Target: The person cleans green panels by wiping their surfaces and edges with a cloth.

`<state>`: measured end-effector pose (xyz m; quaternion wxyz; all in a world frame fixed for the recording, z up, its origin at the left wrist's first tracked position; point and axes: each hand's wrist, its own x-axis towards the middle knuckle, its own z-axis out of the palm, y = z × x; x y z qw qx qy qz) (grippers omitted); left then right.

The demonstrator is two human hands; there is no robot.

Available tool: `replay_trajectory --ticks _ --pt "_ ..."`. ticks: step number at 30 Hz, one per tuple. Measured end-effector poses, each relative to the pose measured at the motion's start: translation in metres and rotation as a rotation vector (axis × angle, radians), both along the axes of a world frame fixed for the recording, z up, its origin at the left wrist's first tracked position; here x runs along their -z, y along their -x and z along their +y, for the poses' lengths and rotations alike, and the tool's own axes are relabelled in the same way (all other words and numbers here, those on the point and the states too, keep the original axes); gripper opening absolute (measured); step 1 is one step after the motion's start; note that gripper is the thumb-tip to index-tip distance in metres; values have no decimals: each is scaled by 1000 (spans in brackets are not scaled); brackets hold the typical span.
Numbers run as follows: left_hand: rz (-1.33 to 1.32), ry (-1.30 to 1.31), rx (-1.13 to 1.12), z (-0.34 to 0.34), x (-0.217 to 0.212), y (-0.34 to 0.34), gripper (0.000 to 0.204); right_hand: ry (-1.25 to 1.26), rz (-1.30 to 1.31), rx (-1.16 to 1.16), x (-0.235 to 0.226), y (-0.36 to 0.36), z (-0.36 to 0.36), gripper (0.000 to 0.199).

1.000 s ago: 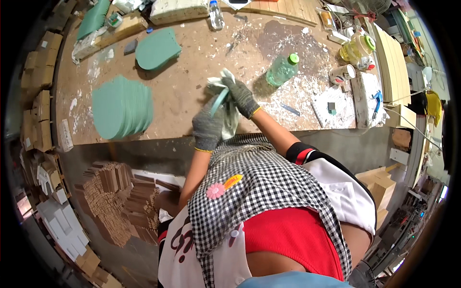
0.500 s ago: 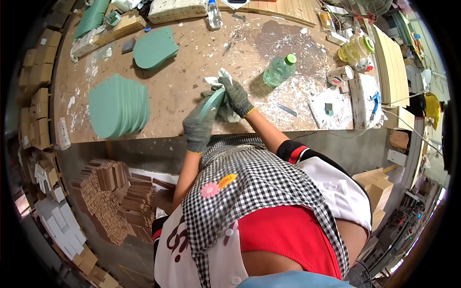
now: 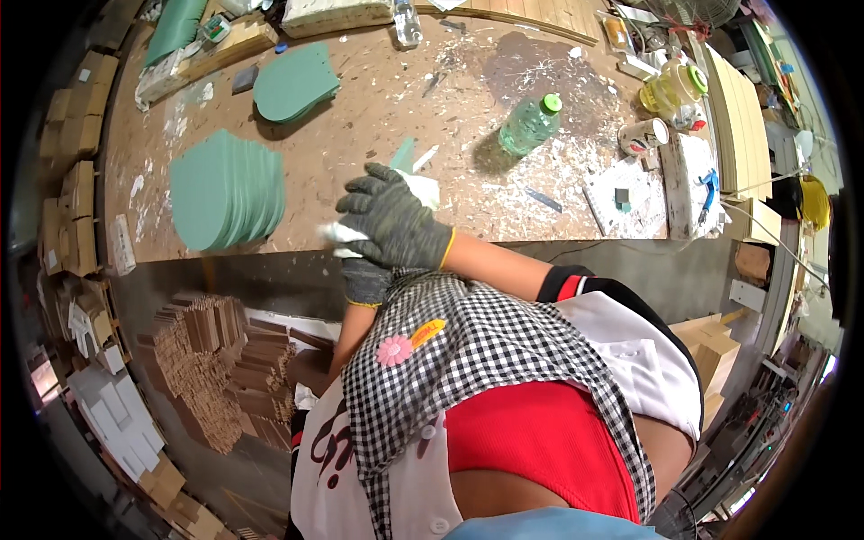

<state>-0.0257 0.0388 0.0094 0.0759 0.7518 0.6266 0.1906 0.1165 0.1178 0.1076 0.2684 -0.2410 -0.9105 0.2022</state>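
Note:
My right hand (image 3: 394, 219), in a grey knit glove with a yellow cuff, lies across the front of my body with its fingers curved over a white cloth (image 3: 421, 189). More white, smeared by motion, shows past its fingertips. Beneath it is my left hand (image 3: 365, 281), also gloved; its fingers are mostly hidden. A thin green panel (image 3: 402, 155) held between the hands sticks out beyond my right hand, seen nearly edge-on. To the left stands a stack of similar green panels (image 3: 225, 193) with rounded ends. A smaller green pile (image 3: 295, 83) lies farther back.
On the paint-spotted worktable (image 3: 360, 108) are a green bottle (image 3: 529, 126), a metal ruler (image 3: 544, 199), a paper cup (image 3: 643, 136) and a yellow bottle (image 3: 673, 88). Wooden boards (image 3: 736, 126) line the right edge. Stacked brown strips (image 3: 202, 369) lie below at left.
My right hand has moved left and nearer, crossing over my left hand. The green panel has dropped mostly behind the gloves. The white cloth has shifted nearer with the hands.

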Motion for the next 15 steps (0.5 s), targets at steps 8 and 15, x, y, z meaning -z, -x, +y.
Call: replay_trajectory --ticks 8,15 --pt "-711 368 -482 -22 -64 -29 45 778 -152 601 78 -53 92 47" --pt "-645 320 -412 -21 -39 -20 43 -3 394 362 39 -27 5 34"
